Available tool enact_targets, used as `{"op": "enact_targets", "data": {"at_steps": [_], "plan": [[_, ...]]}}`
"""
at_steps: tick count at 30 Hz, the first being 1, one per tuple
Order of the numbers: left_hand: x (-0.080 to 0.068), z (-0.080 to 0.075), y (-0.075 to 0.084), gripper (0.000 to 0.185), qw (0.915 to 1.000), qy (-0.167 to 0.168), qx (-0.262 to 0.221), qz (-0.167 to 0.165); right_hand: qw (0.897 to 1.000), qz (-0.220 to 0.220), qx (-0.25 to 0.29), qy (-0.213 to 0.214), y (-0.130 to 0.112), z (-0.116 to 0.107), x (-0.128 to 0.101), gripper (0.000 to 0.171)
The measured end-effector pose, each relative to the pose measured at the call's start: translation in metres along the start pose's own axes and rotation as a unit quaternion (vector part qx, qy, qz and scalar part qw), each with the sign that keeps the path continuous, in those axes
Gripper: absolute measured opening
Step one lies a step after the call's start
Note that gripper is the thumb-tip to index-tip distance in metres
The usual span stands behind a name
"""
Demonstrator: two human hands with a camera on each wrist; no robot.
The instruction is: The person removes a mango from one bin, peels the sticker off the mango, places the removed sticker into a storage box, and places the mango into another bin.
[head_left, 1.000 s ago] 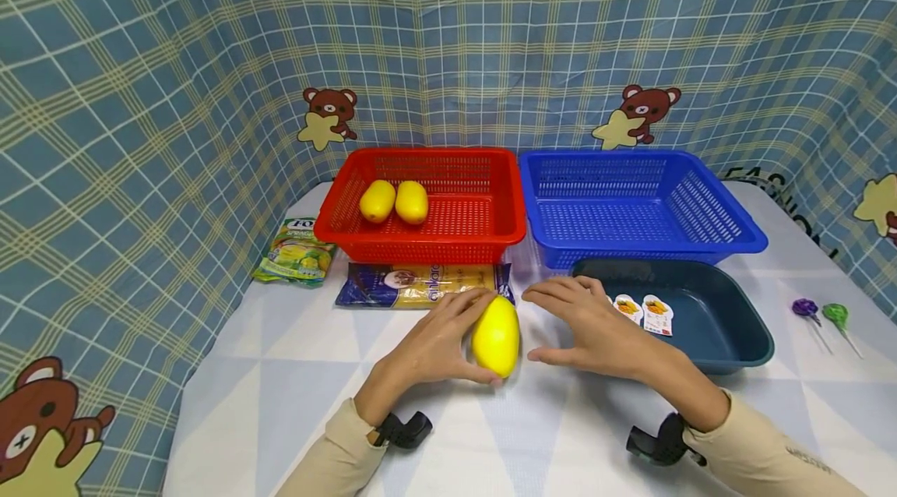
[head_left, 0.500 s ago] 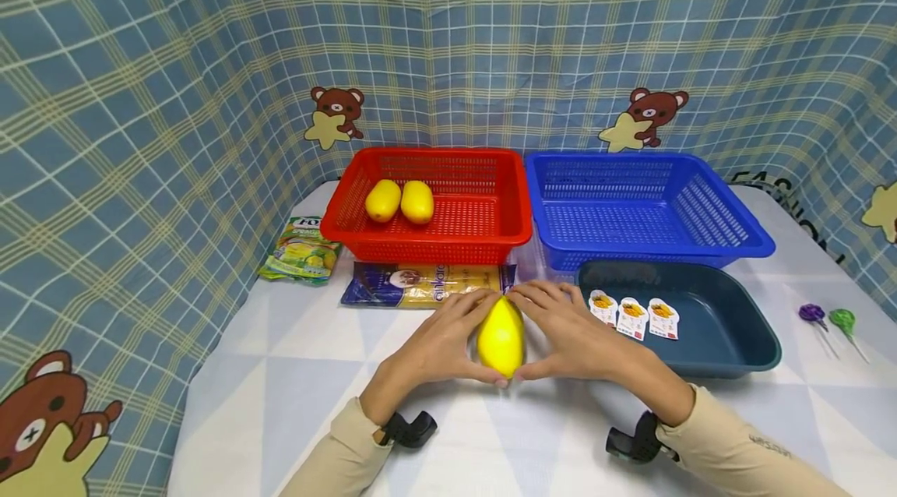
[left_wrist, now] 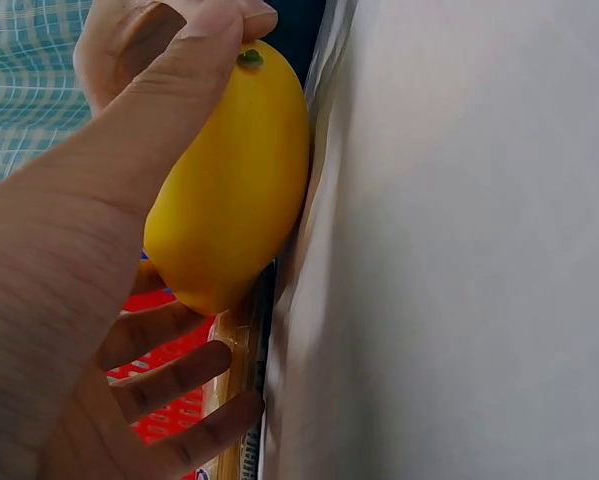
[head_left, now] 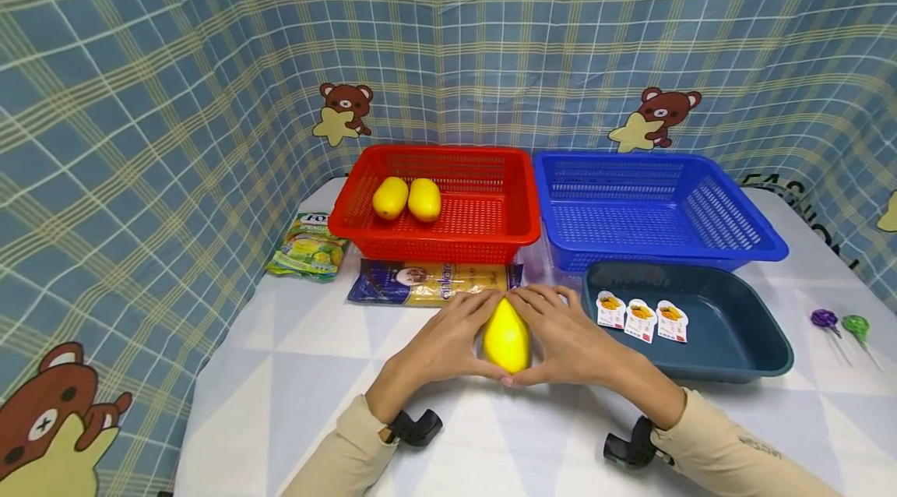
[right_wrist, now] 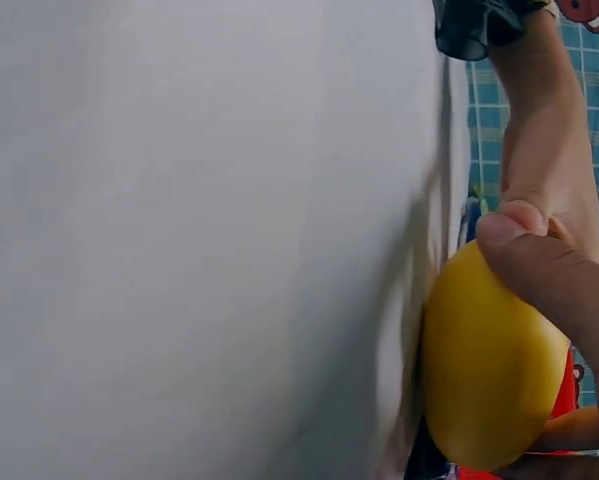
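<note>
A smooth yellow mango (head_left: 507,337) lies on the white table in front of me, its ends pointing away from and toward me. My left hand (head_left: 441,341) holds its left side and my right hand (head_left: 575,341) its right, fingers curved round the far end. Both thumbs meet at the near end. A small green stem mark shows on the mango (left_wrist: 244,185) in the left wrist view, close under the thumb. In the right wrist view, the right thumb (right_wrist: 554,280) lies over the mango's upper end.
Two mangoes (head_left: 423,199) sit in a red basket (head_left: 434,249). Right of it stands a blue basket (head_left: 659,255), before that a dark teal basin (head_left: 729,333) with three fruit-printed labels (head_left: 641,320). A long packet (head_left: 420,283), green pouch (head_left: 308,248) and wrapped lollipops (head_left: 824,318) lie around.
My right hand has moved left from beside the basin onto the mango, bringing both thumbs together. The mango has turned slightly. The head view has shifted a little.
</note>
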State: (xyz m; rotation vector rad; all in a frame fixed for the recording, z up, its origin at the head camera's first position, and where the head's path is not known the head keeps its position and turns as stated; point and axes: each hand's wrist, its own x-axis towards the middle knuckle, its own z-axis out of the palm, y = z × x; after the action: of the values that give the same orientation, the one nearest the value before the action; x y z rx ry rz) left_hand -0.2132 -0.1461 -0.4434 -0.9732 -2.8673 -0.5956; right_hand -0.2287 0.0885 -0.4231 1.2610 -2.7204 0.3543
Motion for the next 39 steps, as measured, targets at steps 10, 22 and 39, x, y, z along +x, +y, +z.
{"op": "enact_targets", "data": {"at_steps": [10,22,39], "plan": [[0.006,0.001,0.001,0.121,0.9998,0.006,0.0,0.017,0.997,-0.022,-0.043,0.053,0.005,0.004,-0.004,0.113],[0.007,-0.012,-0.007,0.104,0.9993,0.024,-0.018,-0.023,0.998,-0.006,-0.024,0.052,0.001,0.008,-0.006,0.109],[-0.007,-0.085,-0.089,0.061,0.9523,0.259,-0.093,-0.132,1.0,0.025,0.0,0.012,-0.004,0.009,-0.008,0.114]]}}
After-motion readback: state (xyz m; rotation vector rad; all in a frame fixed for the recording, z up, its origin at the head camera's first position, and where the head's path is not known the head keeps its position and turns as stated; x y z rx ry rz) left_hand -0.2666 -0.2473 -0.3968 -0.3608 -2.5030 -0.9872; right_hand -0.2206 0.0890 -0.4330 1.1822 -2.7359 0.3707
